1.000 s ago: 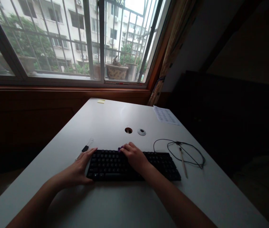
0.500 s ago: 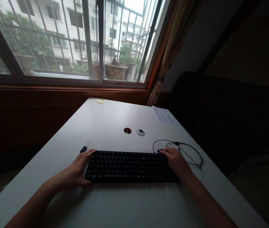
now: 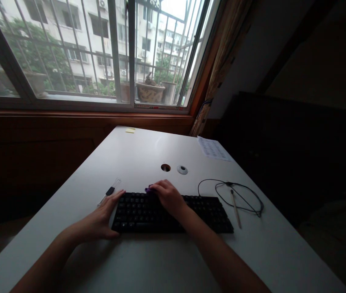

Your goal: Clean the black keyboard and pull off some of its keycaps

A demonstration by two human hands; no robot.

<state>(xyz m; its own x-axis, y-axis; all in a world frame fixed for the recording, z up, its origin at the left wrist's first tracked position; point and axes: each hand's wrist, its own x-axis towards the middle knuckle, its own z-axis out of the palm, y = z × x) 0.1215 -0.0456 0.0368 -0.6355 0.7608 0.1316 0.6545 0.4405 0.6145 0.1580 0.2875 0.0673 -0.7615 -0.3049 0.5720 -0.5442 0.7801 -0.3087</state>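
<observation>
A black keyboard (image 3: pixel 205 211) lies lengthwise across the white table. My left hand (image 3: pixel 107 213) grips its left end, fingers at the back corner and thumb at the front corner. Over the keyboard's back edge, left of its middle, my right hand (image 3: pixel 168 197) is closed on a small purple cloth (image 3: pixel 149 189), mostly hidden under the fingers. My right wrist and forearm hide part of the keys. A black binder clip (image 3: pixel 110 191) with wire handles lies just beyond my left hand.
The keyboard's black cable (image 3: pixel 248 185) lies looped at the right, beside a thin pale stick with a dark tip (image 3: pixel 236 211). Further back are a cable hole (image 3: pixel 166 167), its round cover (image 3: pixel 182 170), printed paper (image 3: pixel 212 148) and yellow sticky notes (image 3: pixel 130 130). A barred window stands behind.
My right hand has moved left along the keyboard's back edge with the purple cloth, uncovering the right end and the thin stick. My left hand keeps its hold on the left end.
</observation>
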